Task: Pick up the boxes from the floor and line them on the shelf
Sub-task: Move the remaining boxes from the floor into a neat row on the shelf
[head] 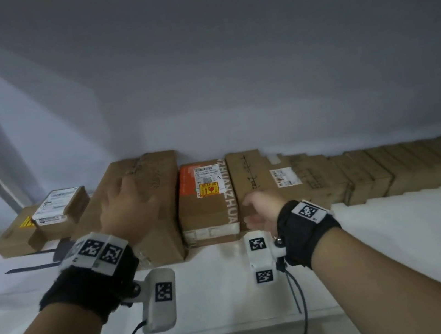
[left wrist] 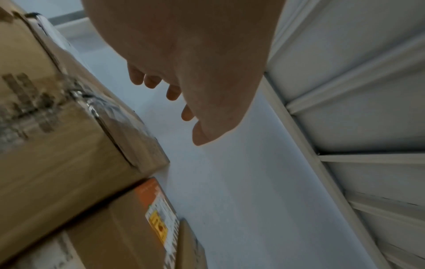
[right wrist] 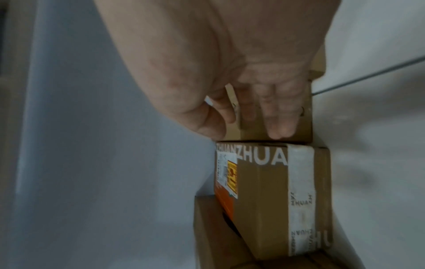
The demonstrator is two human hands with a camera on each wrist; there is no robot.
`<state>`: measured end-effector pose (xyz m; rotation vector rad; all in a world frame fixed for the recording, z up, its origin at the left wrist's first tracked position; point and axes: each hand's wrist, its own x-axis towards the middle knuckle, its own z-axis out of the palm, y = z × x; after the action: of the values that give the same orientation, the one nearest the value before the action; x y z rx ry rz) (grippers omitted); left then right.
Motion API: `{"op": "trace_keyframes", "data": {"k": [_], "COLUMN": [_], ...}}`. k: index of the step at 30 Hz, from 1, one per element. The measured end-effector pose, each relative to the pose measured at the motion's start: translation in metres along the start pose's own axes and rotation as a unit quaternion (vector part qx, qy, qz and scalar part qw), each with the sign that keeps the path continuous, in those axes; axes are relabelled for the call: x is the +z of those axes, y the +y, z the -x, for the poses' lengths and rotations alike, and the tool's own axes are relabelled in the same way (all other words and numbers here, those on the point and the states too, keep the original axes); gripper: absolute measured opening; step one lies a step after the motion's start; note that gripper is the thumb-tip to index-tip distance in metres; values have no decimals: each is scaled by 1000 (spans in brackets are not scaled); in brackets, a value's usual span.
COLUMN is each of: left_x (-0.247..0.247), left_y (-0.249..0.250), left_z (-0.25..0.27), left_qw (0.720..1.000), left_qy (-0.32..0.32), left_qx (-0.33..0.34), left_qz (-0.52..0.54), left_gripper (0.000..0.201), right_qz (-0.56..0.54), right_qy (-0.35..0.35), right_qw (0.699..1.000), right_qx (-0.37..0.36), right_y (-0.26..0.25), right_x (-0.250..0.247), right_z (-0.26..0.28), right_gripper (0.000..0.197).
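Nearest the camera, both forearms reach over the front edge of the white shelf (head: 398, 239). Each wrist carries a black strap with a coded marker block.

The right hand (head: 260, 209) sits at the front end of the plain brown box (head: 250, 179). Its grip is closed on that box: the thumb lies over the top edge and the fingers (right wrist: 278, 125) lie flat against the front face. The plain brown box stands in the row, touching the orange-labelled box (head: 207, 198) on its left.

The left hand (head: 129, 201) hovers over the large brown box (head: 145, 207). Its grip is slack and holds nothing; the left wrist view shows the fingertips (left wrist: 172, 92) loosely bent, clear of the carton.

Farther left, a low flat box (head: 13, 237) carries a smaller white-labelled box (head: 61, 206). Farther right, a run of uniform brown cartons (head: 387, 169) continues the row along the back wall (head: 226, 64).

Step in hand, as judged: seating and squaring the plain brown box in the line. The next move calls for releasing it once its front face aligns with its neighbours, then returning to the floor for another box. The floor is not in view, so the remaining count cannot be determined.
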<state>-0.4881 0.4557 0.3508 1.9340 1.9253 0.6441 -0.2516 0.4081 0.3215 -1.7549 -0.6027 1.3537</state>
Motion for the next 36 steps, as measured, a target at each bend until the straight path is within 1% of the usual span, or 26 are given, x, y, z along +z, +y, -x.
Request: {"op": "trace_keyframes", "data": {"k": [3, 5, 7, 9, 10, 12, 15, 17, 20, 22, 24, 27, 29, 31, 33, 36], "left_x": [8, 12, 14, 19, 24, 32, 42, 48, 50, 49, 45, 39, 42, 55, 72, 94], "left_y": [31, 57, 79, 104, 112, 132, 151, 171, 197, 209, 218, 223, 221, 215, 210, 203], "left_z": [22, 43, 58, 82, 89, 97, 116, 138, 167, 179, 182, 174, 166, 159, 156, 129], "left_qw": [999, 996, 992, 986, 984, 980, 974, 974, 974, 976, 978, 978, 974, 969, 965, 957], "left_qy": [-39, -85, -112, -147, -158, -171, -191, -189, -184, -179, -170, -158, -154, -166, -190, -232], "left_qx": [10, 36, 50, 49, 48, 60, 66, 74, 87, 89, 86, 80, 78, 73, 82, 106], "left_qz": [1, 7, 20, 57, 66, 78, 107, 104, 103, 89, 82, 113, 144, 166, 162, 140], "left_gripper": [55, 51, 49, 25, 18, 19, 16, 13, 18, 18, 18, 13, 12, 13, 17, 28], "right_qz": [53, 85, 137, 160, 157, 130, 88, 74, 43, 1, -45, -76, -79, -76, -77, -33], "right_qy": [0, 3, 16, 34, 42, 60, 76, 81, 91, 102, 105, 104, 116, 124, 124, 113], "right_qw": [998, 995, 986, 982, 982, 984, 990, 991, 993, 992, 990, 987, 986, 986, 986, 993], "right_qx": [-25, -58, -92, -97, -100, -106, -79, -73, -66, -72, -84, -96, -90, -86, -75, -20], "right_y": [-10, -15, -23, -20, -17, -10, 15, 33, 46, 48, 44, 40, 43, 54, 66, 60], "right_x": [-28, -53, -75, -103, -115, -146, -184, -211, -243, -255, -259, -255, -253, -251, -249, -234], "right_z": [29, 53, 75, 98, 103, 115, 127, 137, 153, 154, 154, 149, 143, 130, 117, 66], "right_gripper": [25, 23, 28, 30, 29, 30, 37, 39, 39, 38, 30, 22, 18, 18, 23, 24]}}
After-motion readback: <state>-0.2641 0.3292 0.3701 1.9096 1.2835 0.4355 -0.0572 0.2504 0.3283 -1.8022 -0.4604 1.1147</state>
